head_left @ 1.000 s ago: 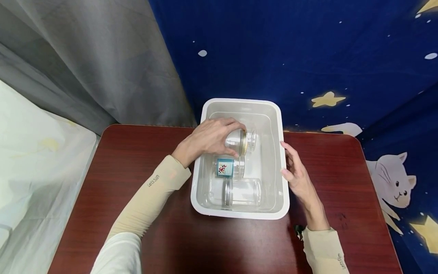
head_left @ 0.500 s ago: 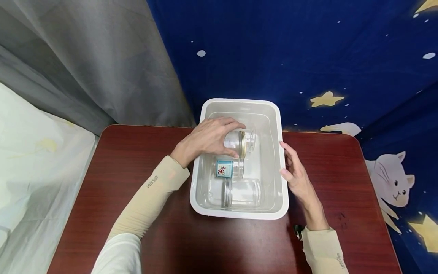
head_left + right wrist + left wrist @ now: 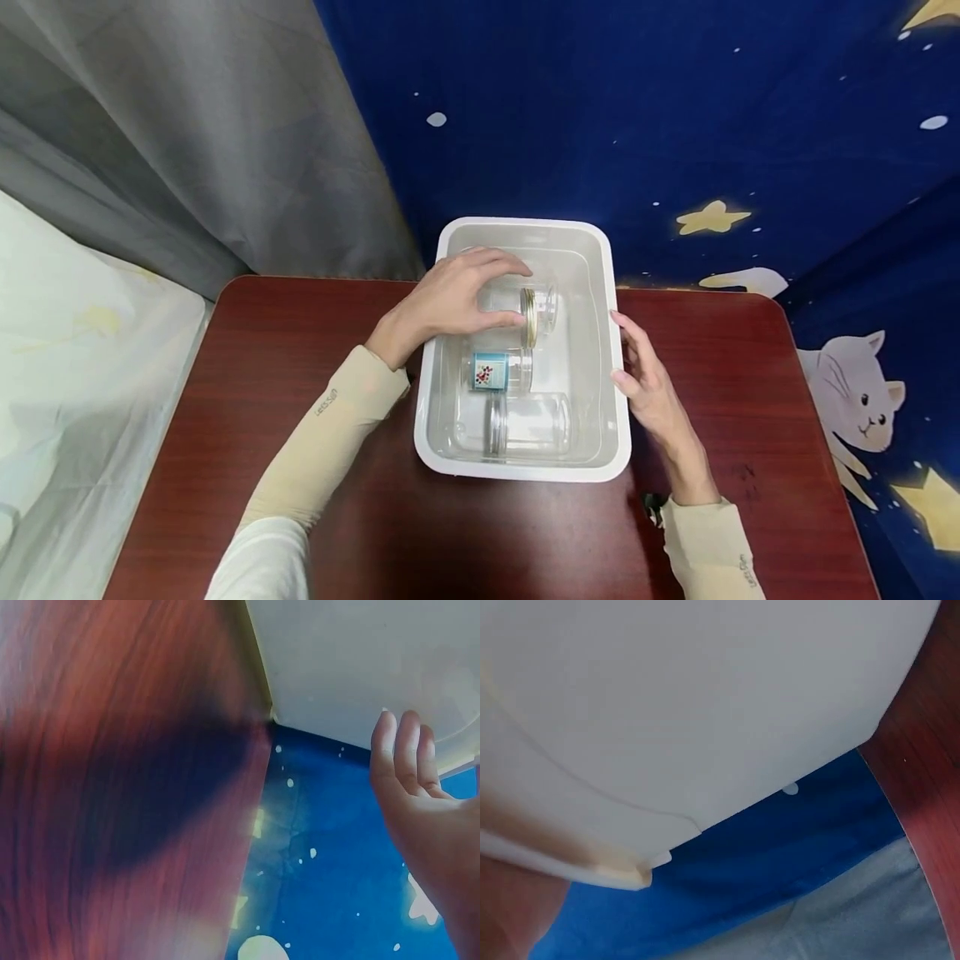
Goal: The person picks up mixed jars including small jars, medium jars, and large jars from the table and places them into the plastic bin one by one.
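A white plastic tub (image 3: 525, 472) holds several clear jars lying on their sides. My left hand (image 3: 446, 296) reaches over its left rim, fingers and thumb spread above a jar with a gold lid (image 3: 529, 318); the thumb lies across that jar without closing round it. Nearer me lie a jar with a blue label (image 3: 491, 372) and a jar with a ridged silver lid (image 3: 536, 423). A smaller clear piece (image 3: 551, 308) shows past the gold lid. My right hand (image 3: 656, 392) rests its fingertips against the tub's right side, as in the right wrist view, fingers (image 3: 407, 750) extended.
The tub stands on a dark red wooden table (image 3: 330, 292), near its back edge. Behind hangs a blue curtain (image 3: 570, 100) with stars and a cat, and a grey curtain (image 3: 225, 150). A small dark object (image 3: 653, 508) shows by the right cuff.
The left hand has loosened from the gold-lidded jar, its thumb shifting up across it. The jar has settled slightly lower in the tub. The right hand stays at the rim.
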The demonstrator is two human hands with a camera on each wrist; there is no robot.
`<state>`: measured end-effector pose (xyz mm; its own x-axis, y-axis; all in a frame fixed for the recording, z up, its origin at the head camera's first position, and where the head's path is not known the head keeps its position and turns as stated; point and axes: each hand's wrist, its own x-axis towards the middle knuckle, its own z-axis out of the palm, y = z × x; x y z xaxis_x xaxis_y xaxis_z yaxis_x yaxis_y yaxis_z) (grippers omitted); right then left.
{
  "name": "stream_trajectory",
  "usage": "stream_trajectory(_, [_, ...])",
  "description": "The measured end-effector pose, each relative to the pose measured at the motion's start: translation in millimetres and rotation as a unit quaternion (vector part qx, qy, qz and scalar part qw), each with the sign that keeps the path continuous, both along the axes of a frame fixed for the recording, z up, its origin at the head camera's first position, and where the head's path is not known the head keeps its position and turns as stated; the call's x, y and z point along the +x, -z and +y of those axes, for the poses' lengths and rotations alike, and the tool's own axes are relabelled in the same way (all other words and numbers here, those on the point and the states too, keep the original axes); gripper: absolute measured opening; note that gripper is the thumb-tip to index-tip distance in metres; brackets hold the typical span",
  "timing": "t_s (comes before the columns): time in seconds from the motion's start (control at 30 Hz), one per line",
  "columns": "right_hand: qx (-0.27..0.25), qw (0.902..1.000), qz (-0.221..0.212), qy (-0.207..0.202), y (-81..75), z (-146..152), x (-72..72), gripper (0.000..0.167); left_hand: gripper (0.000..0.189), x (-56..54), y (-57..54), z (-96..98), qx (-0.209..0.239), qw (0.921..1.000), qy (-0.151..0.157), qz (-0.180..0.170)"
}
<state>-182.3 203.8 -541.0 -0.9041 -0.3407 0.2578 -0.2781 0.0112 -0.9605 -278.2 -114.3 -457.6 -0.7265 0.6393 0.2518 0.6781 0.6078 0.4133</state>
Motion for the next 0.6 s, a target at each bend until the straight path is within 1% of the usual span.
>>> stream_trajectory(0.07, [0.017,0.9998,0.000,0.005,-0.8,1.2,0.9,0.068,0.060,0.9,-2.1,-6.4,0.026,0.9996,-0.003,0.010])
stream_trajectory(0.13, [0.038,0.9992,0.004,0.013,-4.2,1.8,2.0,0.064,0.059,1.6,-3.9,-13.8,0.041,0.9988,-0.004,0.028])
stream_trajectory(0.2, [0.057,0.9981,0.010,0.021,-9.2,2.2,2.3,0.062,0.058,2.2,-5.4,-21.2,0.050,0.9977,-0.006,0.045])
stream_trajectory(0.27, [0.072,0.9968,0.023,0.028,-16.4,1.6,2.6,0.065,0.059,2.5,-6.4,-27.6,0.053,0.9970,-0.010,0.057])
stream_trajectory(0.37, [0.083,0.9952,0.041,0.031,-30.0,-0.9,4.5,0.069,0.061,2.9,-6.2,-35.0,0.051,0.9968,-0.015,0.061])
stream_trajectory(0.43, [0.094,0.9933,0.059,0.031,-37.4,-2.8,5.9,0.065,0.063,3.7,-5.0,-38.5,0.049,0.9969,-0.017,0.060])
stream_trajectory(0.47, [0.096,0.9930,0.062,0.029,-40.2,-3.6,6.2,0.064,0.064,4.3,-4.1,-39.9,0.047,0.9970,-0.018,0.060])
stream_trajectory(0.53, [0.103,0.9914,0.076,0.028,-42.1,-5.0,6.4,0.058,0.065,6.2,-2.3,-42.2,0.046,0.9969,-0.020,0.061])
stream_trajectory(0.6, [0.109,0.9900,0.085,0.027,-36.2,-3.8,3.5,0.057,0.065,8.4,-0.8,-44.4,0.045,0.9967,-0.022,0.063])
